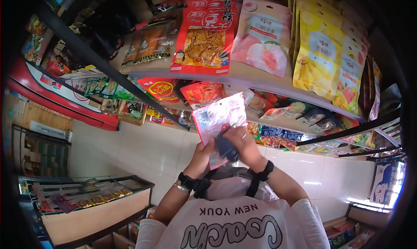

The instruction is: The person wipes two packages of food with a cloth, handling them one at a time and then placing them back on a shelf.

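A white and pink plastic snack pouch [221, 115] is held upright before my chest, its hang hole at the top edge. My left hand [203, 154] grips the pouch's lower edge with the thumb on its front. My right hand [239, 143] has its fingers curled round a dark, bunched-up cloth-like thing [225, 147] that lies against the pouch's lower front; what it is cannot be made out. The pouch's lower part is partly hidden by this dark thing and the hands.
Beyond the hands is a shelf edge [208, 76] with red snack bags [205, 47], a pink pouch [260, 37] and yellow pouches [317, 53]. Black metal shelf posts [107, 68] slant on both sides. A low display counter [97, 219] stands at lower left.
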Tool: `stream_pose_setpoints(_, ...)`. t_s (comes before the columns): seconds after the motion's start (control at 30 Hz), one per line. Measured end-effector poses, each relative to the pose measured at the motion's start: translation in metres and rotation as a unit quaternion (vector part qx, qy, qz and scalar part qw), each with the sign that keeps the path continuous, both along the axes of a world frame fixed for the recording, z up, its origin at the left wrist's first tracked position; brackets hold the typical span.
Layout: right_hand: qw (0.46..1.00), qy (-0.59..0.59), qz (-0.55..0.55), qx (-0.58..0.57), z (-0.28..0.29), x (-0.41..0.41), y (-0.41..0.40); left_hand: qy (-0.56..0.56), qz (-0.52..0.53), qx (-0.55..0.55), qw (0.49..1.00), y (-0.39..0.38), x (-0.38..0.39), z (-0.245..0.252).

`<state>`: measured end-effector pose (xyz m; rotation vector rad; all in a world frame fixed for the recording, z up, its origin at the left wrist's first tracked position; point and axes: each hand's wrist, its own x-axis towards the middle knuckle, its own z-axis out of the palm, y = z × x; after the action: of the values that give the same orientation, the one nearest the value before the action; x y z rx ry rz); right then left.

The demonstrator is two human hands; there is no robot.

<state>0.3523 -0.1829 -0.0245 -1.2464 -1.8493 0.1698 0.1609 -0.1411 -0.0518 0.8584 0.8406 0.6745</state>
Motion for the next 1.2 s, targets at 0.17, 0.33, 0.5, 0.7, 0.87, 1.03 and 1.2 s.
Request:
stream_pose_setpoints(0.17,0.994,0.029,-0.098,-0.024,-0.006,0.014,0.011,0.062,-0.012,0.026,0.998,-0.005,0.003,0.001)
stream_pose_setpoints(0.33,1.000,0.015,0.010,-0.024,-0.015,0.007,0.000,0.050,-0.029,0.007,0.998,-0.004,0.001,-0.004)
stream_pose_setpoints(0.5,0.993,-0.001,-0.105,-0.058,-0.006,0.029,0.012,0.078,-0.058,0.031,0.995,-0.006,0.005,0.011)
stream_pose_setpoints(0.7,0.999,-0.007,0.022,-0.045,0.006,-0.001,0.011,0.182,-0.185,0.175,0.950,-0.007,0.008,-0.011)
stream_pose_setpoints(0.87,0.991,0.022,-0.099,-0.087,0.000,0.039,0.009,0.162,-0.146,0.258,0.941,-0.010,0.012,-0.024)
stream_pose_setpoints(1.03,0.997,-0.005,-0.041,-0.072,-0.015,0.038,-0.028,0.153,-0.089,0.144,0.974,0.000,0.002,0.008)
stream_pose_setpoints(1.2,0.987,0.006,-0.144,-0.064,-0.016,0.059,-0.019,0.101,-0.015,0.082,0.991,0.005,0.003,0.018)
